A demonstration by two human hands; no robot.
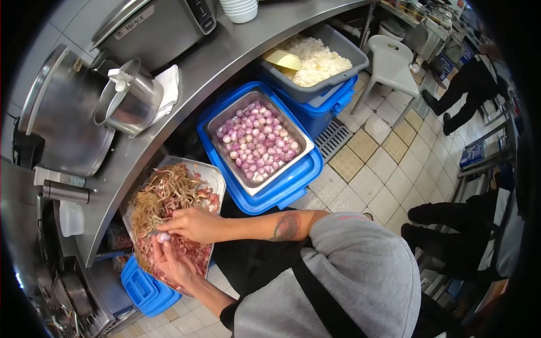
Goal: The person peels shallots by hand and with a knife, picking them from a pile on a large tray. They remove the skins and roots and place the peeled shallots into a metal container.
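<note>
My right hand (194,223), on the tattooed forearm, grips a small knife (153,232) whose short blade lies against a shallot. The pale purple shallot (163,237) is pinched in the fingertips of my left hand (179,263). Both hands are over a metal tray (216,179) heaped with brown roots, reddish skins and shallots. Behind the right forearm, a steel pan (307,145) full of peeled purple shallots (262,141) rests on a blue lid (248,204).
A grey tub (363,59) holds chopped white pieces and a yellow scraper (283,59). A steel counter (205,79) carries pots and bowls. A plastic stool (391,59) stands on the tiles. Two people in dark trousers (465,84) stand at the right.
</note>
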